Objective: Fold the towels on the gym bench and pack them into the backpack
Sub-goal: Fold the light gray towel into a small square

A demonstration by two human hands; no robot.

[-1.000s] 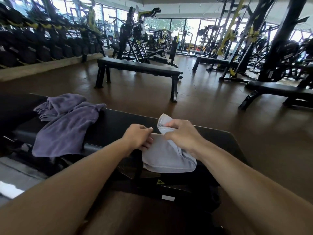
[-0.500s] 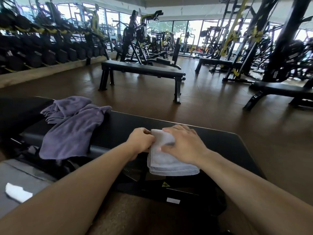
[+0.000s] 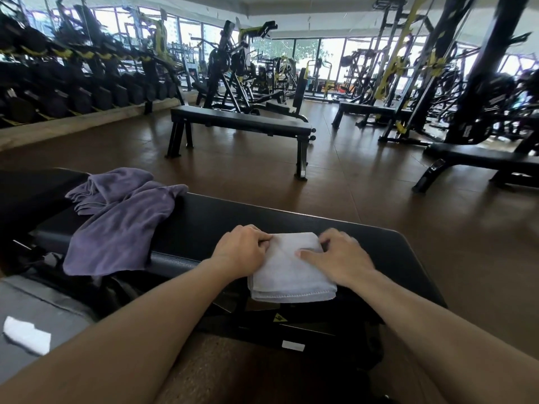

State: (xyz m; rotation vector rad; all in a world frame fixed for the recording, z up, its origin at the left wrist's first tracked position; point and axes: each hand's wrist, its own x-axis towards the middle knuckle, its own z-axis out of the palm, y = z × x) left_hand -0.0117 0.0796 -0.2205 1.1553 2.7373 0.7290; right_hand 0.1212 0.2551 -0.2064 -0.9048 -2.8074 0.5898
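A light grey towel [image 3: 288,275] lies folded into a small rectangle on the near edge of the black gym bench [image 3: 379,249]. My left hand [image 3: 242,250] grips its left far corner with curled fingers. My right hand [image 3: 338,255] holds the right far corner, thumb lying flat on top and fingers bent over the edge. A purple towel [image 3: 122,225] lies crumpled and unfolded on the bench to the left, draped over its near side. I cannot make out the backpack for certain.
A grey surface [image 3: 43,304] with a small white cloth [image 3: 26,335] sits at the lower left. Another flat bench [image 3: 242,123] stands ahead on the brown floor, a third bench [image 3: 481,158] to the right. Dumbbell racks [image 3: 73,91] line the left wall.
The raised end of the grey towel has been folded down flat. My right hand slid from the top of the towel to its right far corner; my left hand stayed at the left edge.
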